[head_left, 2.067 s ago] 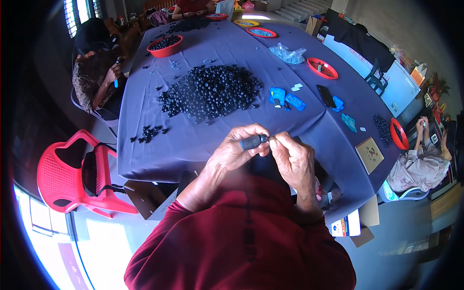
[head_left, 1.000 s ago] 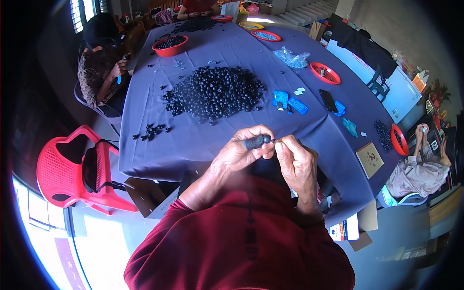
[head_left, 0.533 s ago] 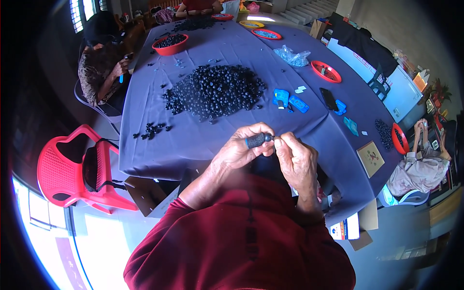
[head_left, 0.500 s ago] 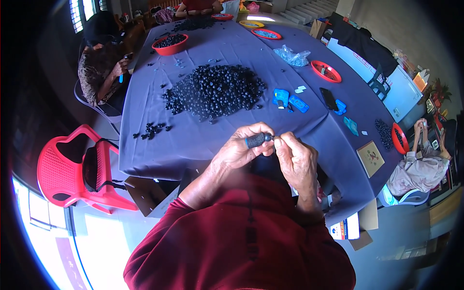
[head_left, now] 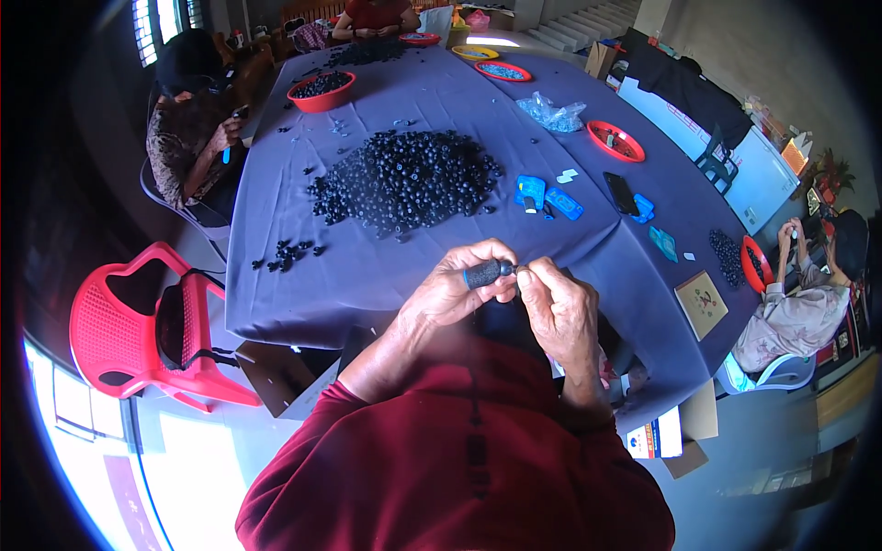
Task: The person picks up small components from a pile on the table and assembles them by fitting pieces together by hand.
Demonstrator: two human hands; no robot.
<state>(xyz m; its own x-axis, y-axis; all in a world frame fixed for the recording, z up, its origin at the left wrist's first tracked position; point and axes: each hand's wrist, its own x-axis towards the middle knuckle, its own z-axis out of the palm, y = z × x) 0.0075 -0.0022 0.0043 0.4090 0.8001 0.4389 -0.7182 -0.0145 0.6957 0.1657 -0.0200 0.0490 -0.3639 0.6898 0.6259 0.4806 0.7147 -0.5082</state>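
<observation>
My left hand (head_left: 443, 292) is closed in front of me, its thumb in a black fabric sleeve (head_left: 481, 274) with a blue edge. Between thumb and fingers it pinches a small black round part (head_left: 507, 267). My right hand (head_left: 562, 310) meets it from the right, thumb and forefinger pressed together at the part's end. Whatever that pinch holds is too small to make out. Beyond my hands, a big heap of similar black parts (head_left: 409, 179) covers the middle of the grey tablecloth (head_left: 367, 280), with a smaller cluster (head_left: 288, 254) to its left.
Red bowl (head_left: 322, 103) of black parts stands behind the heap. Rightward lie blue packets (head_left: 563, 203), a phone (head_left: 620, 194), a red tray (head_left: 616, 141), a clear bag (head_left: 551, 114) and a square board (head_left: 701, 305). Pink chair (head_left: 124, 321) stands left. Other people sit around the table.
Both hands stay together at the black part, with only a slight shift of the right fingers. The whole view has moved a little.
</observation>
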